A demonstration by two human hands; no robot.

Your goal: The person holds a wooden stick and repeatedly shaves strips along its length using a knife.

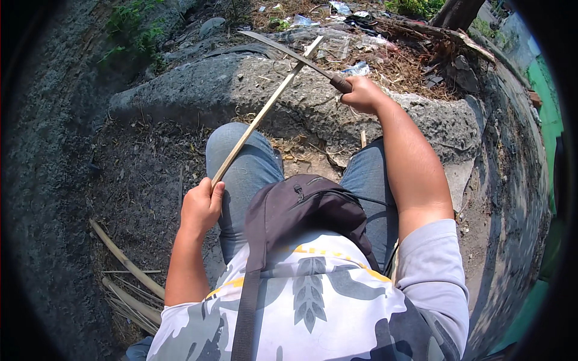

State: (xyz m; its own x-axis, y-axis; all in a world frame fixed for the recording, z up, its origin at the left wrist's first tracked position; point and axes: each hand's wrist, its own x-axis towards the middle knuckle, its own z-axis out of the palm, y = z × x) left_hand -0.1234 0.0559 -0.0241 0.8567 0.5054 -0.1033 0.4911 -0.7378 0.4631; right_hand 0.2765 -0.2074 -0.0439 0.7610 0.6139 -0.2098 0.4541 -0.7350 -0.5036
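My left hand (201, 206) is closed round the lower end of a long, pale wooden strip (260, 115), beside my left thigh. The strip slants up and to the right, over my left knee, to the stone slab ahead. In my right hand (365, 94) is the dark handle of a long, slightly curved knife (282, 48). Its blade points up and left and crosses the strip near the far end. Whether the edge touches the wood or has cut into it, I cannot tell.
A rough stone slab (180, 90) lies across in front of my knees. Litter and dry plant scraps (415, 66) cover the ground behind it, near a tree trunk (457, 13). Several cut sticks (129, 262) lie at my left. A dark bag (307, 210) rests on my lap.
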